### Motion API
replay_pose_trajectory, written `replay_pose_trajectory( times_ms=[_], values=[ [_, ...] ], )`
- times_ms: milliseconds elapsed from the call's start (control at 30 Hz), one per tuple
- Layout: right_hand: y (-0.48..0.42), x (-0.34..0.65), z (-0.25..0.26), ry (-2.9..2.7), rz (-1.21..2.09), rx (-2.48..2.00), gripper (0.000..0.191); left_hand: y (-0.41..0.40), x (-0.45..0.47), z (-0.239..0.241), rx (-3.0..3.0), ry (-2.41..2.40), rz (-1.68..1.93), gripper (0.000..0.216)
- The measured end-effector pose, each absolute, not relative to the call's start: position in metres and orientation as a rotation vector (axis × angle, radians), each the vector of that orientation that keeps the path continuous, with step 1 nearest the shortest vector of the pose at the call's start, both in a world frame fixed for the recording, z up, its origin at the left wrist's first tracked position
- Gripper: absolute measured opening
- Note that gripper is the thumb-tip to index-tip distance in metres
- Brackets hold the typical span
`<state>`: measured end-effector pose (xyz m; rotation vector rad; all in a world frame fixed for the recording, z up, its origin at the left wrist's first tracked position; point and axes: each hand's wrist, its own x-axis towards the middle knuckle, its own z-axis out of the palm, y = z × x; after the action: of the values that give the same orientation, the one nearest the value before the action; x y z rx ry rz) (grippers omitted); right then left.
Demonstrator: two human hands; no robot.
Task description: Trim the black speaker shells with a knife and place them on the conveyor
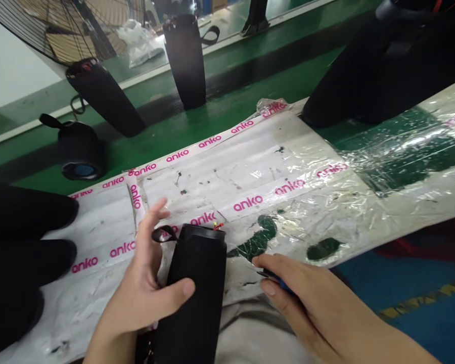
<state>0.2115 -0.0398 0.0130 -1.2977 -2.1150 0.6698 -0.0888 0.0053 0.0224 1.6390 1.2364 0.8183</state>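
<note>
Two hands: left hand (144, 288) fingers loosely grip black speaker (195, 293); right hand (307, 298) pinches blue tool (275, 277).

The work table (288, 167) is covered with white sheets and wrinkled clear plastic film, fixed with white tape (212, 141) that carries pink "anko" letters. Dark spots and green patches show on this cover. Behind the table runs a glossy green belt surface (235, 101) with a pale edge strip. A large wire fan guard (60, 25) stands at the upper left. At the lower right, the floor (420, 313) is blue.
</note>
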Motion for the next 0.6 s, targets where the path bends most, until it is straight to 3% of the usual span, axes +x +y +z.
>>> replay_pose_trajectory(
  times_ms=[67, 200, 333, 600],
  values=[
    [-0.045, 0.206, 0.012, -2.064, 0.79, -1.325, 0.028, 0.003, -0.098, 0.033, 1.753, 1.277, 0.836, 0.091],
    [-0.055, 0.197, 0.011, -2.029, 0.891, -1.363, 0.032, -0.007, -0.091, 0.05, 1.82, 1.457, 0.476, 0.062],
    [-0.058, 0.19, 0.01, -2.099, 0.683, -1.475, 0.036, -0.01, -0.07, 0.05, 1.621, 1.632, 0.404, 0.102],
    [-0.051, 0.205, 0.025, -2.412, 0.197, -1.557, 0.037, -0.034, -0.025, 0.037, 1.283, 1.435, 0.697, 0.097]
  ],
)
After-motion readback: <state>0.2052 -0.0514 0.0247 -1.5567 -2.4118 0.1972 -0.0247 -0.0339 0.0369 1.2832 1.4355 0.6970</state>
